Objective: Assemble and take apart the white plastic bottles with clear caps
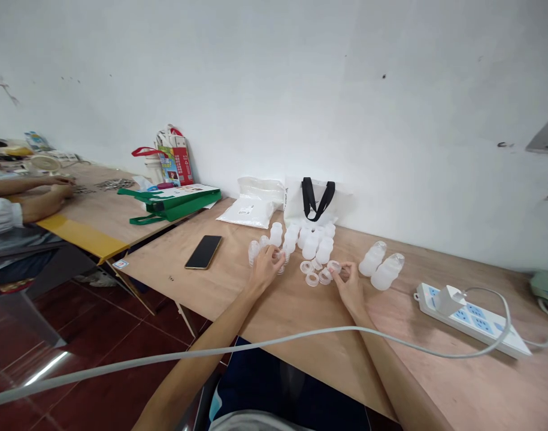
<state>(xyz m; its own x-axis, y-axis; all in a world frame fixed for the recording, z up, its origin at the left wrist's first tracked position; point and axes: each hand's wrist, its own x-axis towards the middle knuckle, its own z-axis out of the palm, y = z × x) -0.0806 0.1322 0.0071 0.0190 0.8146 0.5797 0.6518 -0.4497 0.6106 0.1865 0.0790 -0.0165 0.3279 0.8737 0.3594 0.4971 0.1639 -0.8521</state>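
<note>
My right hand [351,288] pinches a translucent ring [333,266] between thumb and fingers. Other such rings, among them a flat ring [312,279], lie on the table just left of it. My left hand [265,268] has its fingers curled over small clear pieces; what they grip, if anything, is partly hidden. Beside and behind that hand stand small clear domed pieces [254,250] and frosted plastic bottles, such as an uncapped bottle [276,234] and another bottle [324,250]. To the right, two frosted bottles [387,272] with clear domed caps lean at a tilt in this view.
A phone [203,252] lies at the left of the table. Behind are a white plastic package [249,206] and a white bag with black handles [296,200]. A power strip [475,320] sits right; its cable [274,340] crosses before my arms. Another person's hands [60,188] are far left.
</note>
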